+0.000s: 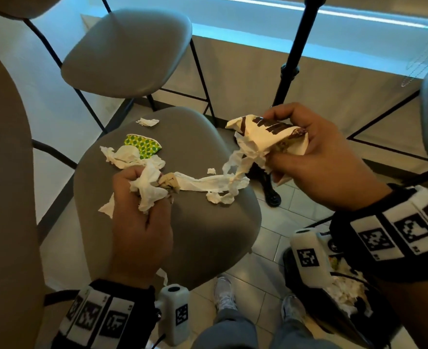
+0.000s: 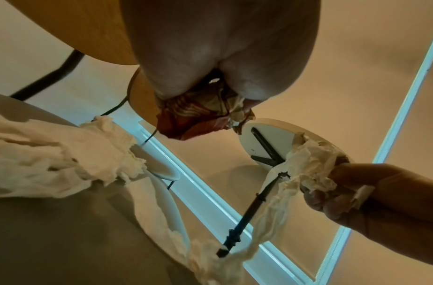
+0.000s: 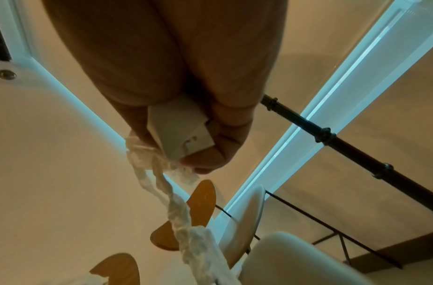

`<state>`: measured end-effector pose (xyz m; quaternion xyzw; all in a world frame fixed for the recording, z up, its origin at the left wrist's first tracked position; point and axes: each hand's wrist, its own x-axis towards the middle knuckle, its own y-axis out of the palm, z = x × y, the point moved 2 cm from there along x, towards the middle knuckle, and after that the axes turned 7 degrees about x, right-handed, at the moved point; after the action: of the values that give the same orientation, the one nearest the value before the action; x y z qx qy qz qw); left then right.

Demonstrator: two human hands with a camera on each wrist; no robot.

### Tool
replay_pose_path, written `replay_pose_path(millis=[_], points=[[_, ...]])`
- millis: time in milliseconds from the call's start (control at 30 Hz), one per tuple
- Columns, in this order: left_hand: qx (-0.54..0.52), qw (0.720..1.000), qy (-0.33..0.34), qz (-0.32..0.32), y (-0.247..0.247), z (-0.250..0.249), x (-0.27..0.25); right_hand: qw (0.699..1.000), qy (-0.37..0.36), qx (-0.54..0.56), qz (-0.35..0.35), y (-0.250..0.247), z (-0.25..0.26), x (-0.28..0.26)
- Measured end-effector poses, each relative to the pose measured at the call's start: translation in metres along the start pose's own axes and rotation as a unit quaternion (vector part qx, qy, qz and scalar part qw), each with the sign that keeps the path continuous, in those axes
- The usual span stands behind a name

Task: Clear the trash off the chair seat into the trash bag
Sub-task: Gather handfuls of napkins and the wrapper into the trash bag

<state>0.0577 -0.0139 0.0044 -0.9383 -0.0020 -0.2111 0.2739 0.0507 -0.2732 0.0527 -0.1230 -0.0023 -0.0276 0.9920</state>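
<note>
Head view: left hand [image 1: 142, 222] clenched round wad of tissue [image 1: 147, 190] over chair seat [image 1: 207, 222]; right hand [image 1: 316, 157] gripping cream wrapper [image 1: 265, 137] plus tissue strip [image 1: 218, 183] trailing onto seat. Green dotted paper cup [image 1: 142, 146] lying on seat (flattened). Trash bag [image 1: 344, 306] on floor at right.

Left wrist view: fingers [image 2: 161, 73] curled on crumpled wrapper [image 2: 193, 119].

Right wrist view: fingers [image 3: 220, 150] curled round wrapper, strip hanging.

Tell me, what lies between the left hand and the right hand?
A long twisted tissue strip stretches from left hand to right hand, over the chair seat; head view.
</note>
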Motion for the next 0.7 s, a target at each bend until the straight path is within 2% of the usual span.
replay_pose_path(millis=[200,333,367,433,533,700], points=[[0.000,0.993,0.102,0.053,0.027,-0.053,0.008,0.996,-0.026,0.059,-0.059,-0.062,0.006,-0.046],[-0.068,0.972,0.177,0.141,0.089,-0.096,0.003,0.986,-0.008,0.099,-0.138,-0.123,-0.020,-0.106],[-0.105,0.964,0.178,0.166,0.110,-0.102,-0.003,0.982,0.008,0.098,-0.164,-0.139,-0.031,-0.124],[-0.187,0.948,0.123,0.226,0.154,-0.115,-0.013,0.972,0.044,0.090,-0.214,-0.170,-0.056,-0.162],[-0.184,0.936,0.113,0.279,0.219,-0.129,-0.034,0.955,0.077,0.081,-0.274,-0.207,-0.096,-0.222],[-0.204,0.884,0.088,0.411,0.317,-0.147,-0.084,0.916,0.158,0.094,-0.356,-0.245,-0.179,-0.314]])
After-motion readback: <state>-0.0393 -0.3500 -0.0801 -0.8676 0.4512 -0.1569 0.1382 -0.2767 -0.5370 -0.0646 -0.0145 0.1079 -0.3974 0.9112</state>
